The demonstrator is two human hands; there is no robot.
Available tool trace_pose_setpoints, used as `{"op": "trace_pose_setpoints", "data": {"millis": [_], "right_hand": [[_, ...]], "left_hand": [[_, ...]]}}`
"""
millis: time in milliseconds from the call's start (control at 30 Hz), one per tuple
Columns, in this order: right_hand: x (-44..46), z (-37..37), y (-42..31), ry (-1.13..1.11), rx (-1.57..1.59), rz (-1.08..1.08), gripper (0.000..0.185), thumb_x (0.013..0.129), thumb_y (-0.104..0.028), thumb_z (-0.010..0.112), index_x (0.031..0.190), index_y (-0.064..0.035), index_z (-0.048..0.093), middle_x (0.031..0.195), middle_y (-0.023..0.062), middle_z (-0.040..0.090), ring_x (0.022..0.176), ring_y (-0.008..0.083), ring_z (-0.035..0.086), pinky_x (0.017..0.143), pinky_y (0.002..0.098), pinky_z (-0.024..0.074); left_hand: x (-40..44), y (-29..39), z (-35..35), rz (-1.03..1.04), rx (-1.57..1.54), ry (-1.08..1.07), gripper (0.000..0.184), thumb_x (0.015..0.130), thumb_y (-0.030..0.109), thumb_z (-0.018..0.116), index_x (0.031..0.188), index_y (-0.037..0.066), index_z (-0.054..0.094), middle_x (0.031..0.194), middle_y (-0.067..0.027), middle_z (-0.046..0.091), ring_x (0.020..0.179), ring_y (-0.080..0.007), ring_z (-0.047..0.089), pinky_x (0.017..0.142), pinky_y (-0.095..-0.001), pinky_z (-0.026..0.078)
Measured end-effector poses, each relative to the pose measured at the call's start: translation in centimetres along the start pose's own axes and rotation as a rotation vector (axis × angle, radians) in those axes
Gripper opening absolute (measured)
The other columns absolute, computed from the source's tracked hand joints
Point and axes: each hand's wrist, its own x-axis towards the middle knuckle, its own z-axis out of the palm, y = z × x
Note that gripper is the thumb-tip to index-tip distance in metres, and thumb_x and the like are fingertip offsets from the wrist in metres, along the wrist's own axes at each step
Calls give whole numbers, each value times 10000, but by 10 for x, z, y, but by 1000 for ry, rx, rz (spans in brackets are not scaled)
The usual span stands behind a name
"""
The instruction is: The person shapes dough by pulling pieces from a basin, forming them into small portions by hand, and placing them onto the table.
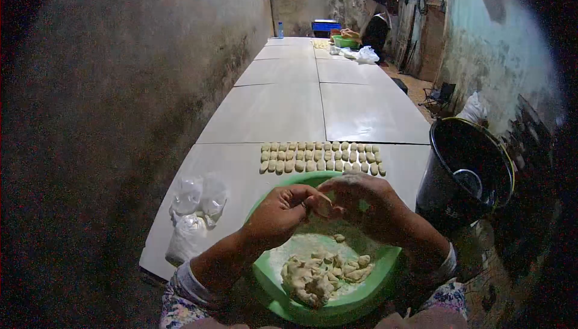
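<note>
Patterned sleeves (184,301) flank hands (280,211) pinching dough (324,206) (basin (355,312) below).

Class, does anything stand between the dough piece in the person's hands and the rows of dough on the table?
The green basin's far rim lies between the held dough piece and the rows; nothing else visible stands in the way.
</note>
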Motion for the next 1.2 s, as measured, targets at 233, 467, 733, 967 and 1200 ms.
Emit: {"op": "trace_pose_setpoints", "data": {"millis": [233, 467, 733, 967, 1200], "right_hand": [[0, 12, 13, 150, -126, -215, 248, 720, -121, 678, 940, -65, 578, 870, 127, 558, 733, 322, 600, 625, 388, 506], [1, 12, 8, 172, -286, -256, 134, 744, -36, 647, 865, -20, 590, 755, 104, 574, 649, 272, 599, 570, 345, 497], [3, -5, 17, 110, 47, -92, 225, 807, -143, 623, 1004, -53, 562, 922, 145, 570, 752, 307, 604, 669, 373, 484], [-1, 2, 4, -84, -81, 196, 259, 920, -234, 516, 827, 6, 548, 646, 156, 530, 578, 234, 529, 599, 350, 437], [0, 6, 12, -61, 283, 333, 232, 925, -193, 509, 840, 21, 538, 685, 183, 565, 618, 210, 569, 610, 351, 447]], "left_hand": [[5, -13, -1, -138, -156, -47, 396, 955, 363, 444, 1067, 11, 588, 882, -53, 646, 771, -83, 557, 736, -238, 454], [0, -10, 11, -13, -139, -130, 442, 954, 420, 405, 1053, 14, 548, 922, -23, 601, 785, -84, 503, 735, -240, 428], [1, -11, 6, -31, -31, -50, 330, 968, 323, 440, 936, 25, 577, 760, 30, 516, 690, -62, 434, 661, -232, 395], [2, -19, 13, 201, 236, -115, 240, 944, 177, 474, 1003, -36, 568, 853, -73, 595, 791, -106, 527, 719, -266, 443], [-8, 10, 15, 23, 286, -88, 224, 933, 182, 502, 980, -24, 576, 835, -71, 607, 780, -110, 538, 695, -268, 453]]}}
